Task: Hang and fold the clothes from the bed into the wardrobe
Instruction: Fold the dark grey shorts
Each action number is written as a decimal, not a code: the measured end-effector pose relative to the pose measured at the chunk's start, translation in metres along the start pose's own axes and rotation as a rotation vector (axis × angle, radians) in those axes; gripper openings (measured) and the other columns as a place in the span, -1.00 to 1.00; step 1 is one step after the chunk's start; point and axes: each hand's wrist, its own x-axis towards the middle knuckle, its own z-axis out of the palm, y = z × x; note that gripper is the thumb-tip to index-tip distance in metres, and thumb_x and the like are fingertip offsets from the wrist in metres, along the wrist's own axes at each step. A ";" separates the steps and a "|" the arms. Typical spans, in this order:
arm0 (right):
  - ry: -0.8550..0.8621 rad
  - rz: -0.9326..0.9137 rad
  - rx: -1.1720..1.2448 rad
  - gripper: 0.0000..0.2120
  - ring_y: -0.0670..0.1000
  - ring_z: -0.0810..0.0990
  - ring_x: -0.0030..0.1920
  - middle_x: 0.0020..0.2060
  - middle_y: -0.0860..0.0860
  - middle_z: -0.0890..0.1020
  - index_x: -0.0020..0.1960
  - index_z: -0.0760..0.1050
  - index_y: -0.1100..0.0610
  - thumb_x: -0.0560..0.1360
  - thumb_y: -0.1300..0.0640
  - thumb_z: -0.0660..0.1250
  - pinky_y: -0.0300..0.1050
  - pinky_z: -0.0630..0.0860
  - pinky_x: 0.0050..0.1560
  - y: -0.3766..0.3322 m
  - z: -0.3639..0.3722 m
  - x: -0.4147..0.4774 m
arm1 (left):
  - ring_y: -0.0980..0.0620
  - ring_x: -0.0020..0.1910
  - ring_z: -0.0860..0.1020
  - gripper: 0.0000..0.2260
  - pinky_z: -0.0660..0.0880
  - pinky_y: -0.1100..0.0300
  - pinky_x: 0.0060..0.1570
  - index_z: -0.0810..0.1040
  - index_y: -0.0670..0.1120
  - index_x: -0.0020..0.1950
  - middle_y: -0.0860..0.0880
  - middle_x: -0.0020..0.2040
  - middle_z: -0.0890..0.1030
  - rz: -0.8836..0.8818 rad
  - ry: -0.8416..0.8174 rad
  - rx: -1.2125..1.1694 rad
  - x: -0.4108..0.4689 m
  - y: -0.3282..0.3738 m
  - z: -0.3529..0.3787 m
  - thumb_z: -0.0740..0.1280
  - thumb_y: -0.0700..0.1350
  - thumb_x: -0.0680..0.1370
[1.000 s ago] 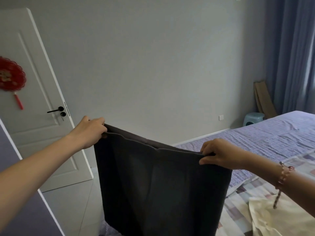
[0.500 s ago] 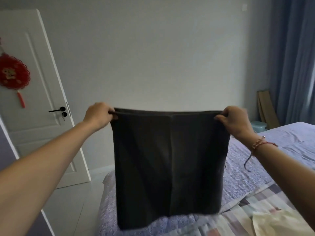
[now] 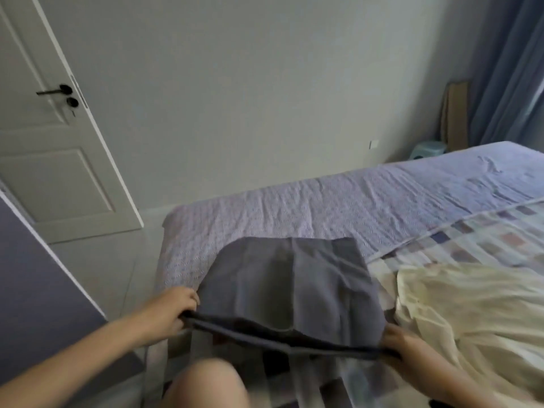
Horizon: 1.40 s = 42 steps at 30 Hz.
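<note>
You're holding the dark grey garment (image 3: 294,284) by its near edge, lower middle of the frame. Your left grip (image 3: 173,312) is curling its fingers round the left end of that edge, narrow and full of cloth. Your right grip (image 3: 403,346) is pinching the right end; it's a bit blurred, but it's holding cloth too. The edge is stretching taut between the two grips. Can't tell if that edge is touching the bedding under it.

The rest of the garment is lying spread away from you on the bed (image 3: 206,231). Its far hem is resting on the lilac sheet (image 3: 323,207), and its right side is overlapping the checked quilt (image 3: 485,240).

A cream garment (image 3: 471,304) is lying crumpled on the quilt, lower right, just beside the grey one and close to your right grip. Your knee (image 3: 209,384) is showing at bottom centre, blurred.

A white door (image 3: 44,160) is standing at upper left with a black handle (image 3: 53,91). A blue curtain (image 3: 506,69) is hanging at upper right. Below it, past the far end of the bed, a pale green stool (image 3: 428,150) and a piece of cardboard (image 3: 456,113) are sitting by the wall. A grey-purple panel (image 3: 29,275) is running along the left edge; can't tell what it belongs to.
</note>
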 end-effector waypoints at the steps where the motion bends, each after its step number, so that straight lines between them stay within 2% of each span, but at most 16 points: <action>1: -0.088 0.035 0.032 -0.90 -0.28 0.50 -0.27 -0.34 -0.31 0.49 -0.20 0.57 -0.05 0.39 -0.04 0.31 -0.39 0.41 -0.19 0.002 0.011 -0.006 | 0.13 0.08 0.54 -0.79 0.42 0.34 0.06 0.58 0.00 -0.10 0.05 0.06 0.59 -0.063 -0.074 -0.056 0.000 -0.010 0.021 0.31 -0.15 0.30; 3: -0.273 0.096 0.040 -0.93 -0.39 0.47 -0.30 -0.46 -0.39 0.48 -0.21 0.56 -0.05 0.43 0.00 0.34 -0.50 0.30 -0.23 -0.004 0.010 -0.010 | 0.15 0.18 0.50 -0.71 0.39 0.20 0.24 0.63 0.01 -0.01 0.08 0.16 0.57 -0.191 -0.258 -0.252 0.003 -0.018 0.037 0.34 0.06 0.32; 5: -0.424 0.178 0.153 -0.72 -0.39 0.47 -0.37 -0.50 -0.43 0.47 -0.29 0.49 -0.28 0.43 0.10 0.39 -0.47 0.32 -0.27 0.002 0.000 -0.003 | 0.11 0.00 0.55 -0.63 0.45 0.17 0.13 0.64 0.01 -0.12 0.00 0.00 0.62 -0.297 -0.329 -0.467 0.012 -0.023 0.039 0.38 0.19 0.19; 7: -0.581 0.264 0.246 -0.63 -0.30 0.46 -0.44 -0.54 -0.25 0.50 -0.41 0.49 -0.24 0.39 0.19 0.43 -0.43 0.35 -0.31 0.011 -0.015 0.012 | 0.06 -0.19 0.52 -0.60 0.42 0.22 -0.09 0.57 -0.11 -0.18 -0.07 -0.18 0.58 -0.457 -0.336 -0.748 0.026 -0.032 0.036 0.45 0.09 0.10; 10: -0.777 0.256 0.263 -0.87 -0.28 0.49 -0.39 -0.48 -0.20 0.56 -0.22 0.58 0.06 0.29 0.23 0.46 -0.36 0.41 -0.27 0.022 -0.047 0.054 | 0.06 -0.31 0.54 -0.80 0.43 0.26 -0.23 0.54 -0.23 -0.14 -0.10 -0.26 0.61 -0.546 -0.381 -0.946 0.052 -0.034 0.017 0.46 -0.17 0.34; 12: -0.614 0.306 0.376 -0.82 -0.19 0.54 -0.32 -0.36 -0.10 0.62 -0.19 0.59 0.13 0.21 0.18 0.47 -0.32 0.45 -0.25 0.033 -0.069 0.100 | 0.07 -0.36 0.54 -0.91 0.43 0.26 -0.28 0.54 -0.22 -0.15 -0.07 -0.30 0.62 -0.580 -0.181 -0.995 0.083 -0.044 0.003 0.33 -0.22 0.53; 16: 0.274 0.641 0.687 -0.68 0.07 0.57 -0.22 -0.17 0.17 0.60 0.05 0.51 0.20 0.36 0.16 0.51 -0.18 0.54 -0.25 0.073 -0.056 0.188 | -0.04 -0.21 0.50 -0.75 0.44 0.14 -0.14 0.52 -0.23 0.07 -0.21 -0.06 0.56 -0.727 0.528 -0.997 0.151 -0.067 0.003 0.27 -0.05 0.57; 18: 0.319 0.767 0.620 -0.58 0.07 0.60 -0.19 -0.20 0.12 0.63 0.01 0.53 0.19 0.35 -0.10 0.48 -0.17 0.57 -0.16 0.086 -0.017 0.207 | -0.13 -0.20 0.54 -0.52 0.47 0.09 -0.17 0.50 -0.28 0.14 -0.34 0.04 0.55 -0.790 0.517 -0.991 0.170 -0.075 0.031 0.31 0.14 0.51; 20: 0.196 0.848 0.531 -0.38 0.10 0.64 -0.07 -0.15 0.12 0.68 -0.01 0.59 0.24 0.25 -0.29 0.46 -0.03 0.57 0.06 0.100 0.029 0.205 | -0.22 0.08 0.55 -0.40 0.47 0.00 0.08 0.48 -0.27 0.22 -0.28 0.15 0.56 -0.872 0.275 -0.857 0.172 -0.073 0.071 0.34 0.21 0.45; 24: 0.175 0.951 0.230 -0.66 0.25 0.56 0.08 0.03 0.31 0.59 0.03 0.49 0.35 0.49 0.06 0.34 -0.04 0.45 0.01 0.090 0.061 0.193 | -0.23 0.13 0.52 -0.62 0.43 0.04 0.09 0.52 -0.29 0.10 -0.27 0.12 0.57 -0.942 0.247 -0.549 0.173 -0.065 0.119 0.29 0.03 0.54; 29: 0.516 0.829 -0.056 -0.79 0.32 0.58 -0.12 -0.17 0.34 0.60 -0.19 0.32 0.15 0.54 0.07 0.25 0.04 0.42 -0.19 0.098 0.048 0.188 | -0.36 -0.15 0.55 -0.76 0.41 -0.05 -0.22 0.49 -0.31 -0.05 -0.36 -0.16 0.58 -0.769 0.579 -0.213 0.173 -0.071 0.097 0.30 -0.10 0.56; 33: 0.440 0.904 -0.031 -0.72 0.32 0.56 -0.06 -0.12 0.35 0.58 -0.18 0.38 0.22 0.52 0.02 0.30 0.07 0.44 -0.11 0.107 0.057 0.178 | -0.29 -0.01 0.54 -0.72 0.44 -0.12 -0.09 0.47 -0.26 0.15 -0.28 0.02 0.56 -0.833 0.314 0.022 0.170 -0.069 0.113 0.37 -0.19 0.48; 35: 0.444 0.992 -0.003 -0.67 0.33 0.53 0.01 -0.07 0.36 0.56 -0.10 0.42 0.29 0.47 0.01 0.36 0.08 0.43 -0.05 0.106 0.065 0.174 | -0.29 -0.03 0.54 -0.68 0.46 -0.15 -0.09 0.52 -0.26 0.09 -0.27 0.00 0.55 -0.765 0.359 0.090 0.176 -0.060 0.120 0.42 -0.31 0.36; 38: 0.454 1.038 0.016 -0.56 0.31 0.50 0.07 -0.01 0.34 0.54 0.00 0.42 0.34 0.42 -0.02 0.42 0.09 0.43 0.03 0.105 0.063 0.173 | -0.20 -0.02 0.61 -0.71 0.47 -0.02 -0.02 0.61 -0.21 0.02 -0.21 0.02 0.62 -0.352 0.577 0.121 0.199 -0.020 0.128 0.20 -0.12 0.44; 40: 0.368 1.085 0.223 -0.59 0.24 0.56 -0.04 -0.11 0.26 0.58 -0.07 0.46 0.33 0.40 -0.02 0.44 0.00 0.45 -0.08 0.105 0.053 0.173 | -0.14 0.12 0.59 -0.58 0.32 0.00 0.15 0.62 -0.13 0.11 -0.16 0.15 0.61 -0.166 0.442 0.041 0.217 0.017 0.133 0.09 0.04 0.49; 42: 0.263 1.105 0.411 -0.65 0.17 0.58 -0.19 -0.19 0.22 0.63 -0.12 0.54 0.34 0.36 0.04 0.50 -0.07 0.47 -0.20 0.103 0.042 0.173 | -0.09 0.41 0.32 -0.39 0.07 -0.03 0.38 0.40 -0.03 0.39 -0.11 0.43 0.34 -0.132 0.213 0.034 0.230 0.049 0.141 -0.10 0.21 0.48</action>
